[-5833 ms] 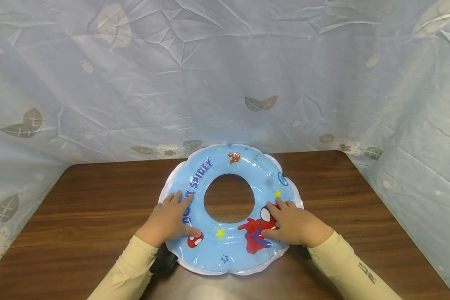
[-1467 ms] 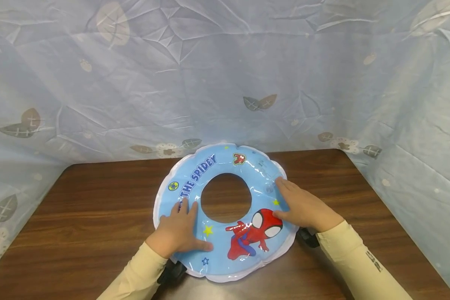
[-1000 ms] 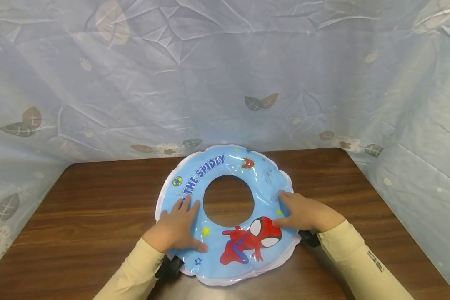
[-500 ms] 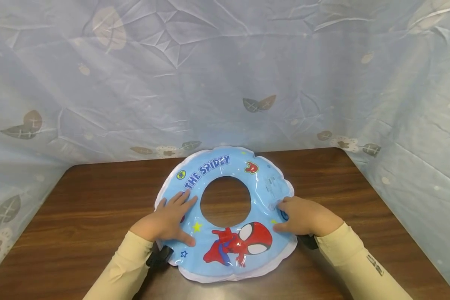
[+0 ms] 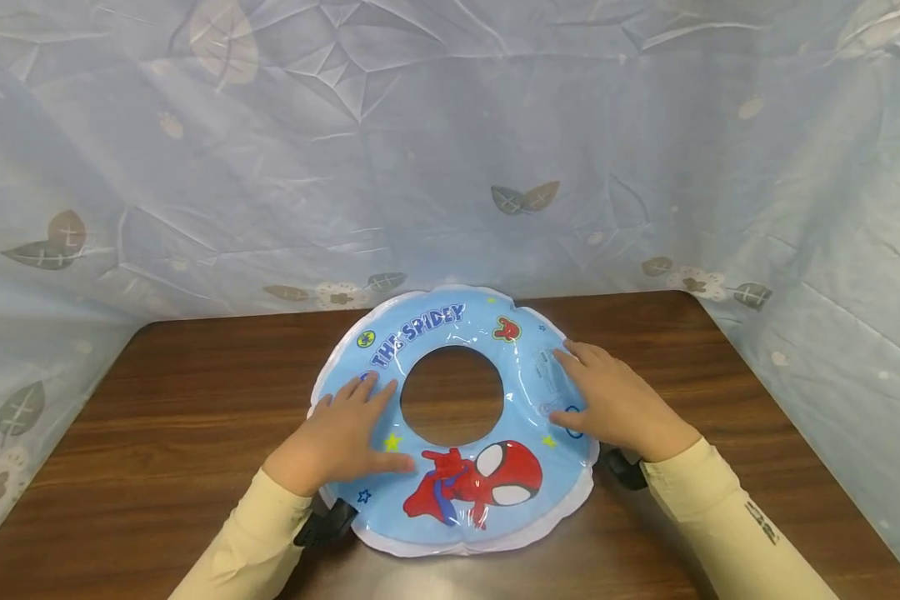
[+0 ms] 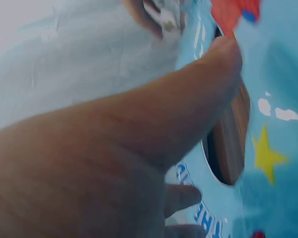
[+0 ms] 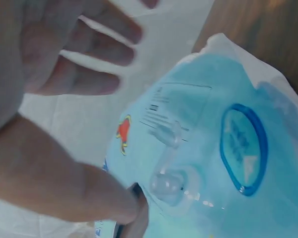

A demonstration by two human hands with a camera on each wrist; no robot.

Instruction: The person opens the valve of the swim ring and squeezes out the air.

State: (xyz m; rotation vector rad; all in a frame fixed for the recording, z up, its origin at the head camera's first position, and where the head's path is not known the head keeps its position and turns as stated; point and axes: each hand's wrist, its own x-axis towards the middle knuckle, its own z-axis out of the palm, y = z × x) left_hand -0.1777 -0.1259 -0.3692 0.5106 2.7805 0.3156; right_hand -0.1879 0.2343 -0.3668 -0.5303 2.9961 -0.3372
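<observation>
The head view looks forward and down from above, taking in the tabletop (image 5: 195,417) and the patterned cloth (image 5: 420,158) behind. Both wrist views look past the hands (image 5: 337,442) (image 5: 622,404) at close range; all three share the blue swim ring (image 5: 523,375).

Left forearm (image 5: 247,537) and right forearm (image 5: 731,525) are extended forward, both covered to the wrist by pale sleeves. Left hand (image 5: 337,437) is held palm down, fingers spread, thumb stretched inward. Right hand (image 5: 622,404) is angled inward, fingers straightened and parted, thumb held apart. Hands are set well apart.
</observation>
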